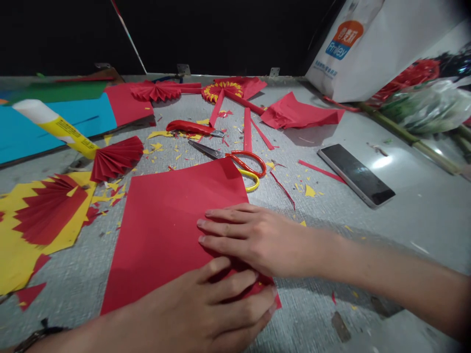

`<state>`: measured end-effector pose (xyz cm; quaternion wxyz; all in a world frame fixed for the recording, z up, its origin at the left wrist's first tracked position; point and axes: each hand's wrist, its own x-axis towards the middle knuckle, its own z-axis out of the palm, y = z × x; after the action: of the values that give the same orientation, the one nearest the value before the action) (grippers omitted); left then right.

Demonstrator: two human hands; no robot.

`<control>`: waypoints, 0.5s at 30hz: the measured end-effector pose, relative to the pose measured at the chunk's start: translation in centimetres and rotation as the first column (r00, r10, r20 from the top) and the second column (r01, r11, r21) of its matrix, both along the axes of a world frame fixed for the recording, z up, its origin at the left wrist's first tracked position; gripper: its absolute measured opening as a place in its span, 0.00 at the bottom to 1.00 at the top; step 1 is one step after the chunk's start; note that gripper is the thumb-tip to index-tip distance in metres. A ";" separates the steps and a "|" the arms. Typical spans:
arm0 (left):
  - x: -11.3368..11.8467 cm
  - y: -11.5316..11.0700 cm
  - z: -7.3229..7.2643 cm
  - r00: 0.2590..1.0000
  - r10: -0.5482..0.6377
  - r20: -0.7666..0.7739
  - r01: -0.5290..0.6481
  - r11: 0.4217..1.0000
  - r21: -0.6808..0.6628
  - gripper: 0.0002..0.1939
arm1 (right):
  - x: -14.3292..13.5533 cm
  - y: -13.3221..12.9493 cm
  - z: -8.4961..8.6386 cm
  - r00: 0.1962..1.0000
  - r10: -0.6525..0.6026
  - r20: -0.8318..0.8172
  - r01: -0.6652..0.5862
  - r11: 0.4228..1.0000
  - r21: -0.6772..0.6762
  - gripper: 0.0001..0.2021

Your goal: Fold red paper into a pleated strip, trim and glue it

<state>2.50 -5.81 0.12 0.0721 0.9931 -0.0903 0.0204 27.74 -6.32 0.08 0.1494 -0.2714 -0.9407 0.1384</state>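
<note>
A large sheet of red paper [162, 225] lies on the grey table in front of me, its upper right corner lifted a little over the scissors. My right hand [253, 235] rests flat on the sheet's right side, fingers stretched out to the left. Just below it, my left hand [228, 299] reaches across the sheet's lower right part with its fingers apart and slightly bent; its thumb is hidden. Beyond the sheet lie scissors [250, 164] with red and yellow handle loops, the yellow one partly covered by the paper. A red-handled utility knife [191, 128] is behind them.
To the left are a glue stick [69, 132], red pleated paper fans [117, 157] and yellow paper [18, 264]. Blue card [73, 117] lies farther back. A phone [356, 174] and a white bag [368, 49] are at right. Paper scraps [311, 190] litter the table.
</note>
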 end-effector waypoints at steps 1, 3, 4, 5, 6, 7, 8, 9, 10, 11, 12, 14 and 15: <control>0.0 -0.1 0.1 1.000 0.008 0.002 -0.008 1.000 -0.002 0.38 | 0.0 0.0 0.1 1.000 0.001 0.003 -0.001 1.000 0.001 0.21; 0.1 -0.1 0.2 1.000 0.028 0.008 -0.028 1.000 -0.010 0.36 | 0.0 0.0 0.2 1.000 0.002 0.018 -0.002 1.000 -0.004 0.21; 0.2 -0.1 0.4 0.999 0.032 0.010 -0.032 0.999 -0.015 0.35 | 0.0 0.0 0.3 1.000 0.004 0.026 -0.004 1.000 -0.007 0.21; 0.2 0.0 0.5 1.000 0.026 0.010 -0.025 0.999 -0.022 0.33 | 0.0 0.1 0.4 0.999 0.006 0.032 -0.006 1.000 -0.011 0.22; 0.3 0.1 0.6 1.000 0.007 0.010 -0.007 1.000 -0.024 0.32 | 0.0 0.1 0.4 0.999 0.009 0.035 -0.009 1.000 -0.013 0.22; 0.3 0.2 0.7 1.000 -0.008 0.004 0.008 1.000 -0.020 0.32 | 0.0 0.1 0.5 0.999 0.012 0.038 -0.011 1.000 -0.014 0.22; 0.3 0.3 0.9 1.000 -0.025 -0.002 0.025 1.000 -0.018 0.31 | 0.0 0.1 0.5 0.999 0.015 0.038 -0.015 1.000 -0.013 0.22; 0.2 0.4 1.0 1.000 -0.028 0.002 0.028 0.999 -0.020 0.32 | 0.0 0.1 0.5 0.999 0.017 0.039 -0.016 1.000 -0.011 0.22; 0.1 0.4 1.1 1.000 -0.023 -0.003 0.023 0.999 -0.022 0.32 | 0.0 0.2 0.5 0.999 0.018 0.040 -0.017 1.000 -0.008 0.22; 0.1 0.4 1.2 1.000 -0.015 -0.008 0.014 1.000 -0.026 0.33 | 0.0 0.2 0.5 0.999 0.018 0.042 -0.017 1.000 -0.005 0.21; 0.0 0.3 1.3 1.000 -0.001 -0.018 0.000 1.000 -0.030 0.33 | 0.0 0.2 0.4 0.999 0.015 0.044 -0.015 1.000 -0.002 0.21; 0.1 0.1 1.5 0.999 0.018 -0.029 -0.019 0.999 -0.040 0.34 | 0.0 0.1 0.4 0.999 0.008 0.052 -0.008 1.000 0.005 0.21; 0.2 -0.1 1.5 0.999 0.032 -0.031 -0.033 0.999 -0.039 0.33 | 0.0 0.1 0.5 0.998 0.007 0.055 -0.008 1.000 0.010 0.21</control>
<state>2.70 -5.90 1.60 0.0930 0.9930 -0.0726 0.0082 27.70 -6.19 0.53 0.1243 -0.2709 -0.9461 0.1266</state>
